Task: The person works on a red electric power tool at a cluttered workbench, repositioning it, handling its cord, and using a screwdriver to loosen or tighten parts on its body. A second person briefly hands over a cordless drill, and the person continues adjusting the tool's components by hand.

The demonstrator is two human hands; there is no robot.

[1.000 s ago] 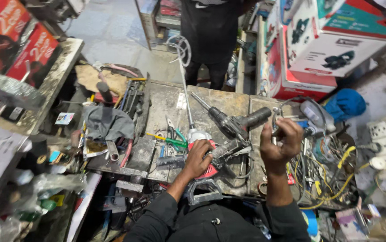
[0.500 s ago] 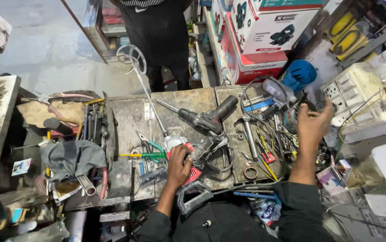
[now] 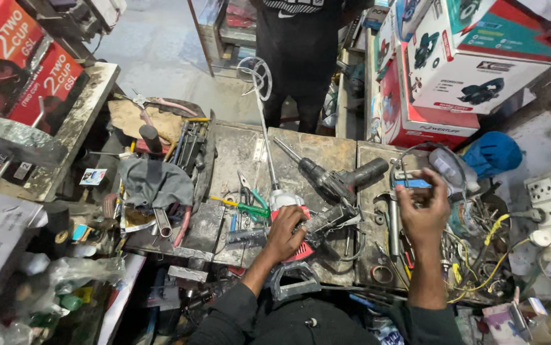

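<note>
- the left hand rests on the red and grey power tool at the near edge of the table, as it did half a second ago; its fingers curl over the tool's body, pressing it down rather than lifting it.
- the right hand has come back from the far right side, where it was stretched out a moment ago, and now hovers above the clutter of hand tools; its fingertips are pinched on a small blue piece, too small to tell what it is.
- the camera view has swung, so a red carton on the left shows again.
- the black drill lies flat on the table just beyond the left hand, untouched in all three views.
- judging by this, the fetching is over and the work centres on the held tool again.
- another person in black clothing stands across the table, hands not in view.
</note>
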